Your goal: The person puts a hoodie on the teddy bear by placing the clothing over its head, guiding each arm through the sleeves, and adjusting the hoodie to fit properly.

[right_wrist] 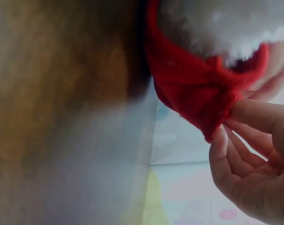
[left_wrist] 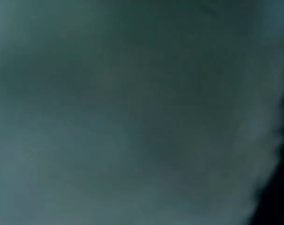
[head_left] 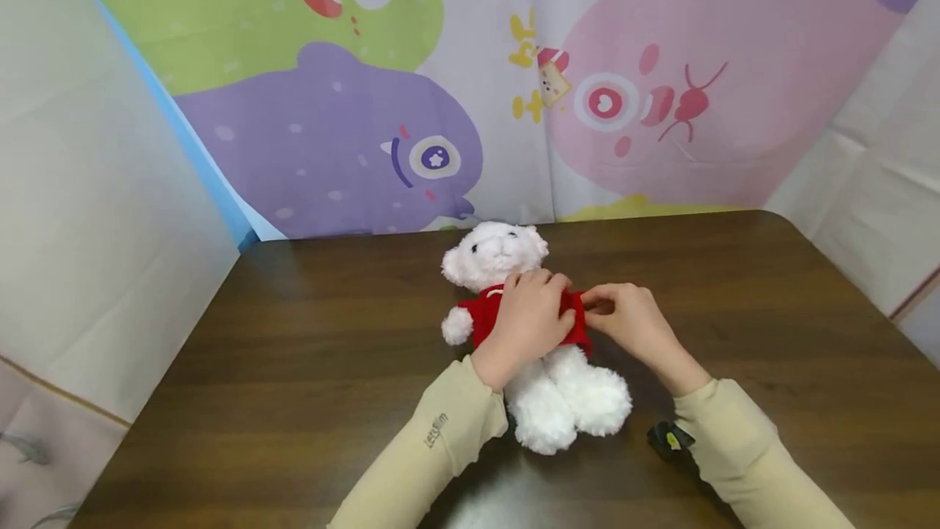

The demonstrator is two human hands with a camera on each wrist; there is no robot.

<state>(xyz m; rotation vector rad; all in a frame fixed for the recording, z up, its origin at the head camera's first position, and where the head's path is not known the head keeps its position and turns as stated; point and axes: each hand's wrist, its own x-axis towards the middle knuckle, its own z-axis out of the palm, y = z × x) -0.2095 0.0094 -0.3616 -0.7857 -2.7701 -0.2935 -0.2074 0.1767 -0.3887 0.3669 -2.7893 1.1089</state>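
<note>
A white teddy bear (head_left: 490, 255) lies on its back on the table, wearing a red sweater (head_left: 485, 313). My left hand (head_left: 525, 321) rests across the sweater's front, thumb apart from the fingers; part of the chest is hidden beneath it. At the sweater's right side, my right hand (head_left: 627, 321) pinches its edge between thumb and fingers. Close up in the right wrist view, these fingertips (right_wrist: 219, 143) hold the red cloth (right_wrist: 193, 89) drawn out to a point, with white fur (right_wrist: 207, 28) above it. The bear's arm on this side is out of sight. The left wrist view is dark and blurred.
The brown wooden table (head_left: 294, 349) spreads around the bear. A small black object (head_left: 667, 439) with a yellow-green mark sits by the right sleeve cuff. Behind the table hangs a cloth (head_left: 507, 145) printed with cartoon creatures, and pale panels (head_left: 88, 145) flank it.
</note>
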